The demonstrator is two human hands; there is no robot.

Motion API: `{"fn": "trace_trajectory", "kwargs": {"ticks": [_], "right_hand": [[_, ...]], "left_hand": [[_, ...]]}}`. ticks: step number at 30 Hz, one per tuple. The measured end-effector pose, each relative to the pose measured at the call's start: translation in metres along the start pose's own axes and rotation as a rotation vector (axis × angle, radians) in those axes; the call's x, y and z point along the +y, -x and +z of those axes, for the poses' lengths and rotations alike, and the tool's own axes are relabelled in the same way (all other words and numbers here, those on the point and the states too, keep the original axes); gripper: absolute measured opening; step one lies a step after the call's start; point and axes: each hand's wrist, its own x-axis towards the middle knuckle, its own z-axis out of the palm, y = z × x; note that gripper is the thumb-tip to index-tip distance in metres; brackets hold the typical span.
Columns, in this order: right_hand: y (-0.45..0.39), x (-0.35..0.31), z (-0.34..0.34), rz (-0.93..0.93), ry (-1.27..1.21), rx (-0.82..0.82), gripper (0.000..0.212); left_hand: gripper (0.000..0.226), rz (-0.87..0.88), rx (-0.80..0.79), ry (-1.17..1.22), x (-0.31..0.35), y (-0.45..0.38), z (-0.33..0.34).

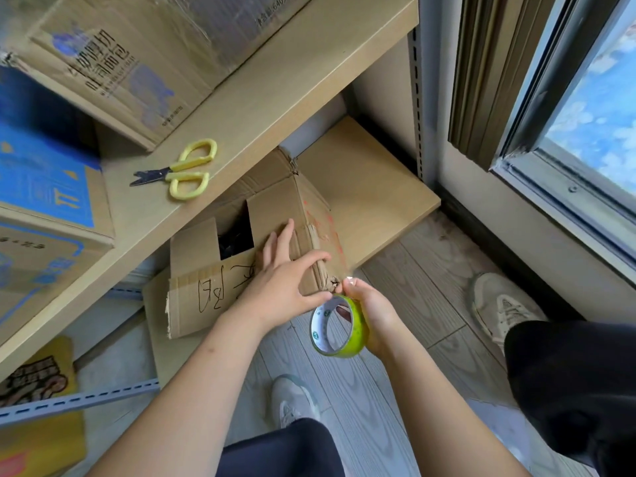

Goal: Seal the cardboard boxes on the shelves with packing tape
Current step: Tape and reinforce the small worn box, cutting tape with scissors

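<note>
Left hand [280, 285]: fingers straight, pressing the box [261, 242] flap.
Right hand [370, 313]: grips tape [339, 327] beside the box corner.

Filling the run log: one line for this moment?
left hand presses box flap | right hand holds tape roll at corner | scissors on shelf

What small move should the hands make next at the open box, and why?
Probably pull the tape roll in the right hand back across the box top: the left hand rests at its near corner, and the flaps still gape.
</note>
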Motion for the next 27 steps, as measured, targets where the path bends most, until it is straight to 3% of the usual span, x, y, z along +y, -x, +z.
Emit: {"fn": "trace_trajectory", "kwargs": {"ticks": [4,6,11,14,19,27], "right_hand": [[-0.003,-0.009,-0.001,0.125,-0.024,0.034,0.022],[-0.003,-0.016,0.000,0.208,-0.060,0.070,0.014],[-0.008,-0.031,0.000,0.359,-0.080,0.030,0.022],[-0.012,-0.043,0.001,0.407,0.067,0.045,0.023],[-0.030,-0.058,0.008,0.461,0.516,0.081,0.033],[-0.048,-0.053,0.000,0.477,0.641,0.065,0.050]], "left_hand": [[0.029,-0.040,-0.030,-0.108,0.007,-0.006,-0.005],[0.026,-0.042,-0.047,-0.129,0.008,-0.010,-0.005],[0.026,-0.030,-0.052,-0.125,0.006,-0.012,-0.004],[0.026,-0.023,-0.049,-0.124,0.006,-0.011,-0.003],[0.024,-0.014,-0.036,-0.113,0.008,-0.011,-0.001],[0.024,-0.005,-0.022,-0.110,0.008,-0.012,0.003]]}}
